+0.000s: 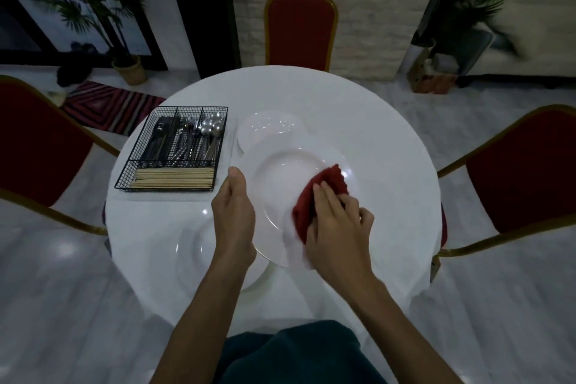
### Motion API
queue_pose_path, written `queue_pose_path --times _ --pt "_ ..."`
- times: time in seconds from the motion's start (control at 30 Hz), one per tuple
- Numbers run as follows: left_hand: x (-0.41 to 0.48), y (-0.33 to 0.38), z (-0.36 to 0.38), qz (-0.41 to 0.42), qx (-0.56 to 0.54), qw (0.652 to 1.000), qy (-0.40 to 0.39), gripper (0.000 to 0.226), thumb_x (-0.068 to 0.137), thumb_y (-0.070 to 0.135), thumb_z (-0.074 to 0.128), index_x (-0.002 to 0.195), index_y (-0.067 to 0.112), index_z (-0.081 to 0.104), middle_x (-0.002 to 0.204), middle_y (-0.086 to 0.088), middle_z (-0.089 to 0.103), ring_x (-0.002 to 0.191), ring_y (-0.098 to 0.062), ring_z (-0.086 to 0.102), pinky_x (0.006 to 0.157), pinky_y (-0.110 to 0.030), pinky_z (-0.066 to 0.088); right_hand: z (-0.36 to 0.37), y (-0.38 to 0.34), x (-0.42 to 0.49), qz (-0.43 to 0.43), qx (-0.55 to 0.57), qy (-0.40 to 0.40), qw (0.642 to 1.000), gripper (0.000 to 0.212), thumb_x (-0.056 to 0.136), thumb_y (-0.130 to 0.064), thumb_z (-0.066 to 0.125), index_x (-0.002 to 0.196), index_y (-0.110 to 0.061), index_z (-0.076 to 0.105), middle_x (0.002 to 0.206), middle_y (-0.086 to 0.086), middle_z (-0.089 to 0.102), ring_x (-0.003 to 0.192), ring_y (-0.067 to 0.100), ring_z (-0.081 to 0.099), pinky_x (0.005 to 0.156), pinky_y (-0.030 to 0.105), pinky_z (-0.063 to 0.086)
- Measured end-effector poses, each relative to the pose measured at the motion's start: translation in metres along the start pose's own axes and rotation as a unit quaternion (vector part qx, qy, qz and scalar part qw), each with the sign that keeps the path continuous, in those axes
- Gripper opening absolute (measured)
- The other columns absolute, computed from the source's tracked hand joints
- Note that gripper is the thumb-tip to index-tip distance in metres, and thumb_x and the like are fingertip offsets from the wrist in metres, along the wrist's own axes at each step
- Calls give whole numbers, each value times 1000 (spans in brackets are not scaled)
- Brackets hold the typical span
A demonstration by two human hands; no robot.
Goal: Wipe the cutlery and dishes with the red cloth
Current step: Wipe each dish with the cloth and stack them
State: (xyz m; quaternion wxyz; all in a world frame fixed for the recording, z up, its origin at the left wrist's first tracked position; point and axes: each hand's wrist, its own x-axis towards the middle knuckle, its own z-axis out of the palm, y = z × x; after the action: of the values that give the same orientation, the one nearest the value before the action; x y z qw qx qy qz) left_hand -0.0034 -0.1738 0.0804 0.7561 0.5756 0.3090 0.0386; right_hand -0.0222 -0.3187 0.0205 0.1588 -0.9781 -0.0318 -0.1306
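A large white plate (280, 178) is held above the round white table (389, 150). My left hand (233, 212) grips its left rim, thumb on top. My right hand (338, 227) holds the red cloth (324, 190) bunched against the plate's right side, fingers curled round it. Behind it stands a stack of smaller white plates (268, 128). Another white plate (193, 252) lies on the table under my left forearm. A black wire caddy (174, 150) at the left holds knives, forks, spoons and chopsticks.
Red chairs with gold frames stand at the far side (300, 28), the left (40, 146) and the right (514, 178) of the table. A potted plant (127, 68) and a striped rug (109, 106) are on the floor at the back left.
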Motion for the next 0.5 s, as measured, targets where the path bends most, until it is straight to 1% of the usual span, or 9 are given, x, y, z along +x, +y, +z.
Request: queue_pose_path --times 0.03,0.1,0.17,0.23,0.27,0.37,0.4,0.43,0.5 --pt "3 -2 -3 -3 -4 1000 5 41 101 59 45 72 49 71 98 17 70 108 -18 65 103 -52 51 1 -4 -6 4 6 -26 1000 55 88 -23 50 140 -9 60 143 7 62 121 29 59 96 43 42" --pt "6 -4 -5 -9 -4 1000 4 36 101 59 44 78 45 69 100 17 67 111 -18 62 103 -46 49 -1 -6 -7 20 27 -61 998 56 92 -26 47 144 -10 56 146 6 59 126 28 58 100 42 42" --pt "9 -7 -6 -6 -2 1000 -3 28 103 58 42 95 41 64 101 21 60 110 -15 55 102 -40 44 -4 -6 1 33 43 -75 996 55 97 -25 45 151 -12 48 153 5 51 133 26 51 107 40 37" --pt "10 -5 -8 0 2 1000 -15 33 103 58 41 117 39 64 111 21 57 114 -12 50 105 -40 39 -9 -13 12 41 84 -81 992 57 101 -21 48 156 -13 38 155 6 47 138 26 45 113 39 32" --pt "11 -4 -9 6 10 1000 -25 34 104 57 40 118 39 65 113 21 59 115 -11 51 106 -39 39 -11 -19 17 49 119 -77 989 58 101 -19 49 157 -14 34 154 7 48 137 26 45 114 40 33" --pt "10 -2 -6 24 52 996 -61 31 105 52 40 90 41 64 100 20 66 105 -7 60 103 -37 44 -21 -41 30 68 215 -84 971 59 104 -24 48 159 -21 27 152 5 47 137 26 46 116 43 39" --pt "8 0 -6 28 63 995 -67 34 106 50 40 87 38 65 95 18 67 99 -6 62 99 -35 46 -24 -50 29 53 237 -96 965 60 103 -26 48 159 -22 28 150 5 49 135 25 48 114 42 41" --pt "10 1 -6 26 74 995 -68 37 106 49 40 86 34 68 91 13 70 95 -8 65 95 -34 49 -28 -58 25 25 255 -109 961 61 99 -30 49 157 -20 32 146 6 53 130 24 51 112 41 43" --pt "16 6 -9 34 69 995 -61 44 105 49 43 91 21 75 89 -2 78 96 -22 73 92 -39 56 -33 -74 11 -50 273 -118 953 62 91 -36 55 149 -18 45 135 5 63 117 21 58 106 40 48"
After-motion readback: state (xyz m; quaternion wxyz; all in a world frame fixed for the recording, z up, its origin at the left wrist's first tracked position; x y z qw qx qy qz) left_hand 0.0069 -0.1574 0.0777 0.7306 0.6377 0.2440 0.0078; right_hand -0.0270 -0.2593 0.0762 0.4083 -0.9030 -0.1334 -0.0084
